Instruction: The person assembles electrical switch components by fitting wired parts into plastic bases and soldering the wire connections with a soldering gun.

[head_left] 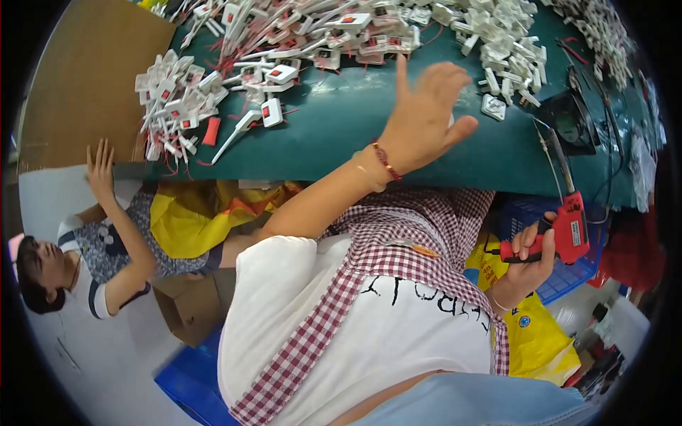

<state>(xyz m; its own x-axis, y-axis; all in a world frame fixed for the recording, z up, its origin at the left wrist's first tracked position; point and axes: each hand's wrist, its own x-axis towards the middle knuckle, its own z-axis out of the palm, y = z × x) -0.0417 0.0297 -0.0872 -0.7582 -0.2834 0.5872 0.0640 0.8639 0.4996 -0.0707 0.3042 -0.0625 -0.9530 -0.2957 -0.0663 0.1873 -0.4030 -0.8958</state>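
My left hand [425, 106], with a beaded bracelet at the wrist, is over the green table, its fingers spread and slightly blurred. A small white bit [451, 121] shows between its thumb and fingers; whether the hand touches it I cannot tell. My right hand [534, 254] is wrapped around a red soldering gun [570, 228] in front of the table's edge. The gun's long metal tip and thin feed tube point up over the table. Beyond my left hand lie white plastic housings with red switches [282, 73] and red wires. A single white square part [494, 107] lies to its right.
Clear plastic parts [506, 53] are heaped at the back, with small metallic pieces [597, 32] at the far right. A black stand [570, 121] and cables are near the gun's tip. At left, another person's hand [101, 167] touches a brown board [89, 85]. A blue crate [575, 273] stands below.
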